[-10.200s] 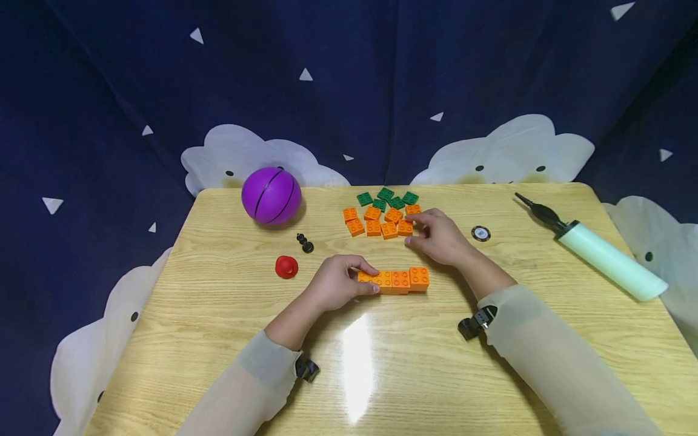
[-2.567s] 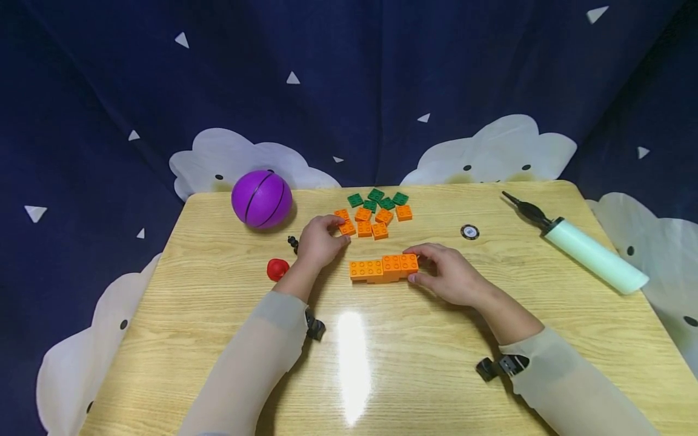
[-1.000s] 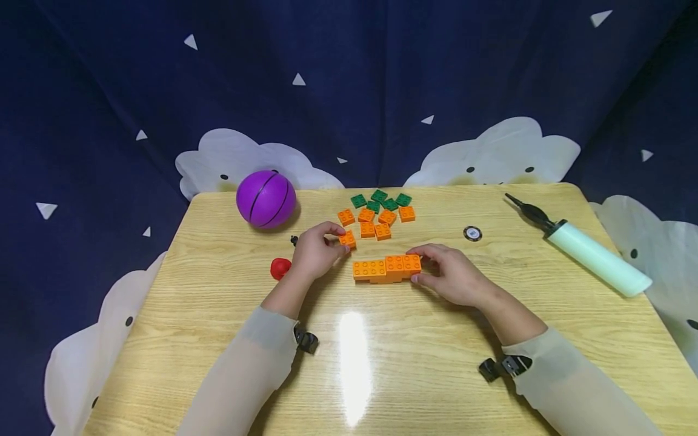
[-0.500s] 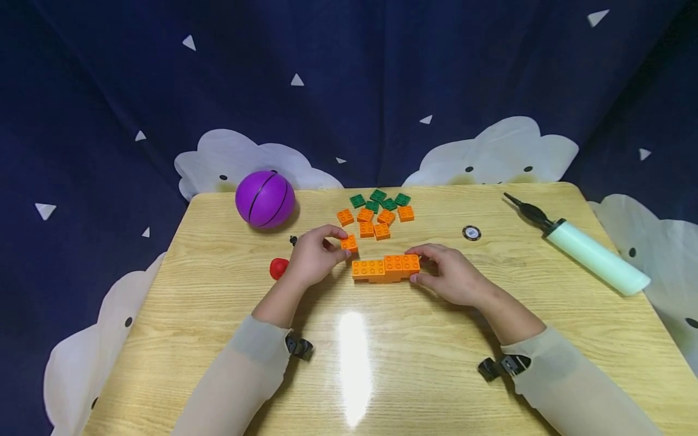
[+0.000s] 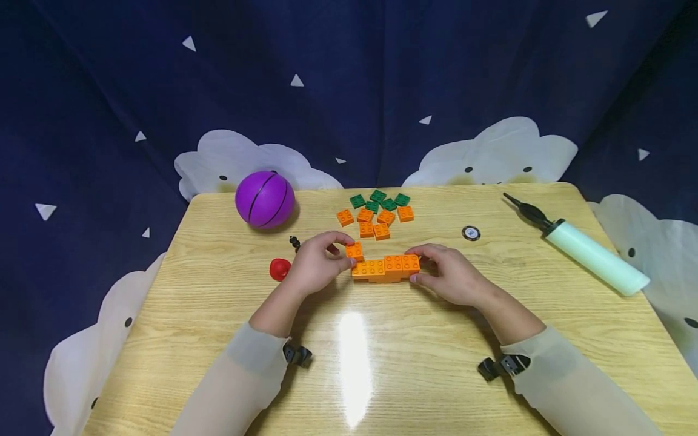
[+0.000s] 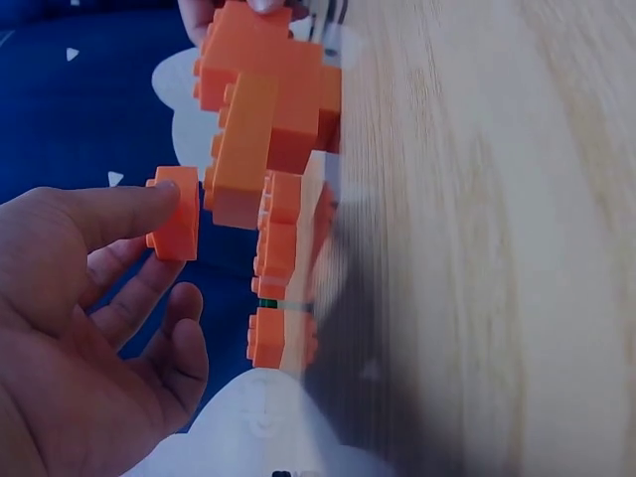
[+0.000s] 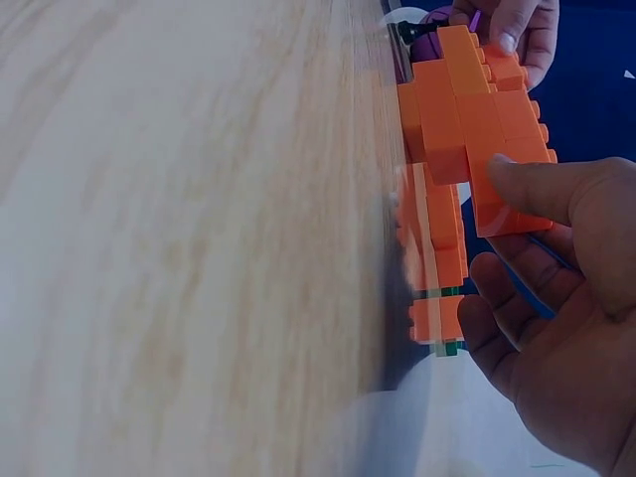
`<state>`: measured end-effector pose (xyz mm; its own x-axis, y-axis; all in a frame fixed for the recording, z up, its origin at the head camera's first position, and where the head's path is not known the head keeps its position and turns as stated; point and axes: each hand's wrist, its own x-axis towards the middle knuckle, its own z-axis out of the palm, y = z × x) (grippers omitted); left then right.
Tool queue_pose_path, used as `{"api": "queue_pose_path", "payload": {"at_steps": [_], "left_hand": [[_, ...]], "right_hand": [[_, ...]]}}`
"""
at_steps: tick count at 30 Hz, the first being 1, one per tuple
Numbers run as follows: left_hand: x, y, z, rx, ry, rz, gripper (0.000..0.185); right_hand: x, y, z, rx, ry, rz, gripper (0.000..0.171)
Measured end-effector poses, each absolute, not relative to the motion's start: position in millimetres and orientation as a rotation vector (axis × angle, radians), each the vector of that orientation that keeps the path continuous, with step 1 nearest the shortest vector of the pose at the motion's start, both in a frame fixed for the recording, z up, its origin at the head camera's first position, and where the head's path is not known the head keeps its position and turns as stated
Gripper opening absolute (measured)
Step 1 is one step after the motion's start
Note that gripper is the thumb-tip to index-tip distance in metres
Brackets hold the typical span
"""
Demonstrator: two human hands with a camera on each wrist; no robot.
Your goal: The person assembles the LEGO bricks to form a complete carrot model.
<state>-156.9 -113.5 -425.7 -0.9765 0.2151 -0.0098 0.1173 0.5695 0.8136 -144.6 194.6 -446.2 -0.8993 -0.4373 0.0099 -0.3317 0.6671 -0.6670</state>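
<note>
Since the earlier frames the left hand [image 5: 316, 264] has carried a small orange plastic brick [image 5: 354, 250] to the left end of the orange brick row [image 5: 386, 267] at frame centre, pinching it just above, unseated. The right hand [image 5: 448, 275] grips the row's right end. Loose orange and green bricks [image 5: 376, 213] remain above.

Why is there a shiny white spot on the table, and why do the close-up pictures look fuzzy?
Head view: a lamp's glare streaks the glossy table. Left wrist view: the tabletop smears into blur, though the orange block stays fairly sharp. Right wrist view: the near wood is blurred too.
</note>
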Motion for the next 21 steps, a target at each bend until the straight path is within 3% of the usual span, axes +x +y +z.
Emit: {"api": "queue_pose_path", "payload": {"at_steps": [21], "left_hand": [[-144,-112,-429,0.435,2.637,1.379,0.027]], "right_hand": [[-144,196,-448,-0.661,2.737,-1.045,0.047]]}}
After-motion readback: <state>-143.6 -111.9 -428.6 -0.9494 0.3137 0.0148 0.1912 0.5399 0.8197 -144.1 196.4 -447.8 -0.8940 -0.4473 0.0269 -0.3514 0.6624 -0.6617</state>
